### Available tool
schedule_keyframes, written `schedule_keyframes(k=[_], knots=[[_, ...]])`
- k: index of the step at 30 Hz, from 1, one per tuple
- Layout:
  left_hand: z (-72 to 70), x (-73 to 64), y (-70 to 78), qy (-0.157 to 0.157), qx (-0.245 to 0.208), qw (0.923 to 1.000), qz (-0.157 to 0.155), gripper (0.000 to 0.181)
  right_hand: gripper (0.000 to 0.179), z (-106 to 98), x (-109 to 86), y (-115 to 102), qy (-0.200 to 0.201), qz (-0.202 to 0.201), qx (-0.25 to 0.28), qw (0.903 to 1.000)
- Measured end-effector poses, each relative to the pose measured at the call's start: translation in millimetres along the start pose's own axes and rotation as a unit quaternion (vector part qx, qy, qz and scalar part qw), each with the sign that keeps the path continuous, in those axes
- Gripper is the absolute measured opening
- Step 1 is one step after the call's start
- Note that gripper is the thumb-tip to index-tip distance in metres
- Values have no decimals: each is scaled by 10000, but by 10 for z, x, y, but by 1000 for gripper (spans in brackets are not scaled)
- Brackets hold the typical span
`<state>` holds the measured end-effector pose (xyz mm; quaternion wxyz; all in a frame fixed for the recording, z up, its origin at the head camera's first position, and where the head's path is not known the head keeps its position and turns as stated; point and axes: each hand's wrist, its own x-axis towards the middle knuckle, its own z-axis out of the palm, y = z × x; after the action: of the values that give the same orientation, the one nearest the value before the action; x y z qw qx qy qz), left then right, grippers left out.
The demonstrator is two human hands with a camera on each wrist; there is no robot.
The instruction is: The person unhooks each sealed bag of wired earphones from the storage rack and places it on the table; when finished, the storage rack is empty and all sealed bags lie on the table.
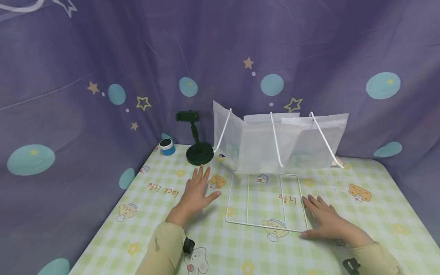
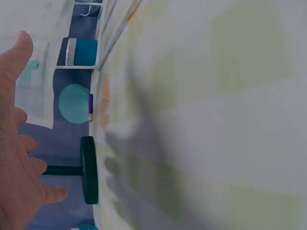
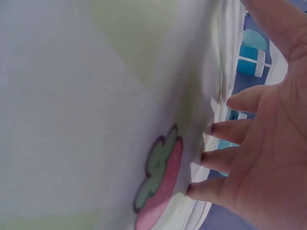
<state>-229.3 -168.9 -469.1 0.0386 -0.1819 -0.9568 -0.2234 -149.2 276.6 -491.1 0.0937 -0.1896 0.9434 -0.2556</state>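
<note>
A white wire rack [image 1: 266, 226] lies with its flat base on the table, and its upright wires rise at the back. Several frosted translucent bags [image 1: 268, 147] hang among those wires. To the left of the rack is my left hand [image 1: 196, 193], fingers spread and holding nothing; its shadow falls on the cloth in the left wrist view. Beside the rack's front right corner, my right hand [image 1: 324, 217] has its fingers spread, with the thumb close to the corner wire. In the right wrist view its fingertips [image 3: 195, 190] reach the tablecloth; nothing is gripped.
A dark green phone stand [image 1: 199, 152] stands behind my left hand. Left of it sits a small blue jar [image 1: 167, 147] with a white-rimmed lid. In the left wrist view another blue jar [image 2: 85, 51] shows behind the wires. A purple patterned curtain [image 1: 220, 49] hangs behind the checked tablecloth [image 1: 247, 252].
</note>
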Motion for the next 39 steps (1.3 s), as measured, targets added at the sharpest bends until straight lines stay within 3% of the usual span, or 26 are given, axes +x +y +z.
schedule_keyframes(k=[4,9,12,20,25,28,33,39], knots=[[-93,171,22,-88,-208,9997,72,94,116,9,7,10,7,15,-130,9999],[-213,419,88,-152,-1004,9948,28,91,115,10,10,21,64,57,-356,9993],[-279,570,124,-116,-1566,9875,-152,89,114,1,10,17,94,49,-346,9993],[-410,898,124,103,-2259,9713,-740,82,107,0,12,22,121,-20,-308,9994],[-483,1063,110,180,-2504,9630,-984,83,106,-1,23,20,68,14,-331,9994],[-536,1160,120,142,-2493,9625,-1064,84,107,-6,29,21,44,33,-326,9995],[-618,1286,138,63,-2686,9563,-1150,82,107,11,37,21,55,34,-253,9997],[-615,1386,150,8,-2920,9495,-1149,83,107,39,27,28,37,20,-200,9998]])
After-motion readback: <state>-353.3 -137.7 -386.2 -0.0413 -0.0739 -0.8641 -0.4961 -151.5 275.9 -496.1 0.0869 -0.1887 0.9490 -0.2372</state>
